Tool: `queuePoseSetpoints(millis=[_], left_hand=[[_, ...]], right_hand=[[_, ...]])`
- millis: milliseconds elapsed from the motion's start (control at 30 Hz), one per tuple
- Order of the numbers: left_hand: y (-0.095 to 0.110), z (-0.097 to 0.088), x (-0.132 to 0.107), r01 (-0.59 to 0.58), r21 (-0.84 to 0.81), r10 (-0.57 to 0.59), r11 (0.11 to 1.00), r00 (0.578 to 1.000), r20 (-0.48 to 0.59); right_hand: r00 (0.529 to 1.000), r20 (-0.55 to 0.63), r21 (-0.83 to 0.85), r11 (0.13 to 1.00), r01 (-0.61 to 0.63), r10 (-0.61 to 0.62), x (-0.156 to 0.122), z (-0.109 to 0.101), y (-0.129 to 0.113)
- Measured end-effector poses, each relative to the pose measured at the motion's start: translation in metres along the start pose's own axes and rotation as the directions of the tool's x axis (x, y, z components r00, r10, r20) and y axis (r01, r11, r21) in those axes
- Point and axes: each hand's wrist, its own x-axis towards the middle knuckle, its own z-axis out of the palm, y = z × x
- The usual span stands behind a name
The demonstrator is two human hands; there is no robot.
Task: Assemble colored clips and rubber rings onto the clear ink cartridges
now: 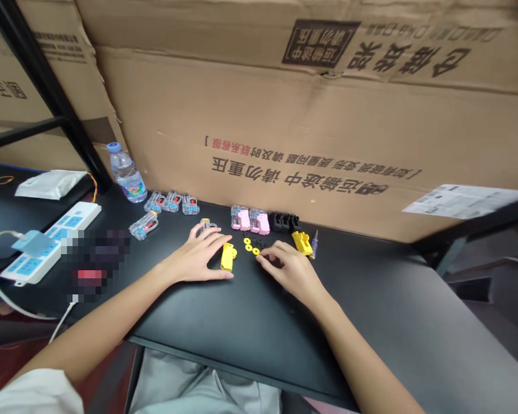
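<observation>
My left hand (198, 256) rests on the dark tabletop with fingers spread and thumb stretched out. A yellow plastic casing (227, 259) with a small round piece at its side stands between its thumb and fingers; a firm grip does not show. Partly behind those fingers is a clear plastic piece with a yellow top (205, 225). My right hand (294, 270) is curled, its thumb and index tips drawn together at the edge of a flat yellow ring (255, 251). More yellow rings (248, 248) and several small black rings (264, 246) lie beside those fingertips.
Along the back are clear assemblies (171, 201), pink-and-clear ones (259, 222), black parts (285, 221), another yellow casing (302, 243) and a purplish tool (315, 244). A water bottle (127, 173) and power strip (54, 244) stand left. A cardboard sheet (259, 132) walls the back.
</observation>
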Motion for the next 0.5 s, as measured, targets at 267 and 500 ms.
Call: queuePoseSetpoints(millis=[267,500], left_hand=[[0.003,0.006,-0.002,0.022,0.054,-0.022,0.998,1.000,0.005],[0.005,0.002,0.005,0.001,0.051,-0.002,0.999,1.000,0.011]], right_hand=[[0.992,0.122,-0.024,1.000,-0.008,0.011,0.000,0.009,-0.013],[0.990,0.081,0.006,0.993,0.116,-0.116,-0.005,0.009,-0.025]])
